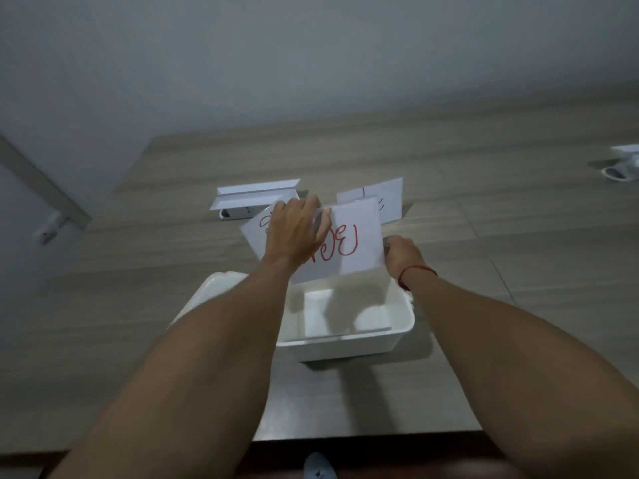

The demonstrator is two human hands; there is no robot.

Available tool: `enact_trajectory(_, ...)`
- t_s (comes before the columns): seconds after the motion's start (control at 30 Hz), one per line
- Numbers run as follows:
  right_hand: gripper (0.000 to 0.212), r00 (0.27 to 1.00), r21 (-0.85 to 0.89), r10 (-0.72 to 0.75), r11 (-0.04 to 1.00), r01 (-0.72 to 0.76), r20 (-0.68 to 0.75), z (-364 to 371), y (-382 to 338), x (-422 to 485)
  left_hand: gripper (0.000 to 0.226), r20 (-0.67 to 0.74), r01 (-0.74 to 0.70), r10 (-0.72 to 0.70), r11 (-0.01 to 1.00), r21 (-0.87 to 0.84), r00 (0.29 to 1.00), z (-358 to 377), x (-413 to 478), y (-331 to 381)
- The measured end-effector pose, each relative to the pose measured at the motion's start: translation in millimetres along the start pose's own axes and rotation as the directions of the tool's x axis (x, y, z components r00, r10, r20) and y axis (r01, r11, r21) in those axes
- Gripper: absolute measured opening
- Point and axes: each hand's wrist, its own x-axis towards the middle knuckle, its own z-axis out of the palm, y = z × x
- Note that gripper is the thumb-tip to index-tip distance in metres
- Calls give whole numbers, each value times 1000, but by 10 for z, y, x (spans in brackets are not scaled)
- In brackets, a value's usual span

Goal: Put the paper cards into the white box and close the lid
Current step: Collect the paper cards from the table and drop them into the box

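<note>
The paper card (352, 243), white with red handwriting across it, is up in the air just above the far rim of the white box (345, 344), tilted and facing the camera. The left hand (297, 229) lies over its upper left part, fingers curled on the top edge and gripping the sheet. The right hand (401, 254) pinches the card's right edge, fingers closed on the paper; a red string bracelet (416, 271) circles that wrist. The box sits open on the wooden table (484, 236), just below both forearms, and a white sheet seems to lie flat inside it already, though shadow makes that hard to read. A second sheet shows behind the held one, poking out to the left under the left hand; whether it is held too, I cannot tell. Beyond the hands, another card (387, 198) with blue marks rests on the table to the right. To the left of it lies a long white folded object (252, 198), possibly the lid. Far right, at the table's edge, a small white item (622, 167) is partly cut off.
</note>
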Motion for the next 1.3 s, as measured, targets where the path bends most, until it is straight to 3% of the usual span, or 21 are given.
enact_trajectory(0.13,31,1000,32,10,999,-10,-5,7,-16,-14,31,104,0,4,999,-35,995,108,-423,73)
enact_trajectory(0.23,37,1000,22,14,1000,-14,-5,13,-14,-31,34,278,23,-3,997,-69,961,192,-697,126)
enact_trajectory(0.37,40,1000,-62,27,998,-28,-12,36,-61,-56,35,588,212,-77,964,-163,805,225,-895,188)
enact_trajectory(0.43,40,999,-92,40,995,-40,0,55,-103,-65,39,649,265,-92,948,-174,755,220,-901,181)
enact_trajectory(0.57,31,993,-223,-97,969,110,67,160,-224,-12,50,646,346,-144,917,-197,750,150,-683,65)
enact_trajectory(0.7,31,947,-258,-230,923,285,224,240,-431,124,49,507,441,-295,876,-195,810,140,-274,-206)
enact_trajectory(0.83,24,893,-197,-173,941,274,415,272,-647,374,31,385,483,-419,872,-84,823,248,136,-582)
enact_trajectory(0.97,50,826,-244,-92,932,269,556,307,-810,619,36,419,459,-454,883,96,787,524,412,-921)
enact_trajectory(1.13,40,768,-301,18,926,229,640,391,-849,775,40,486,511,-496,852,113,719,958,524,-1152)
enact_trajectory(1.3,38,764,-285,16,933,221,645,435,-848,913,34,450,589,-612,780,209,651,1217,492,-1167)
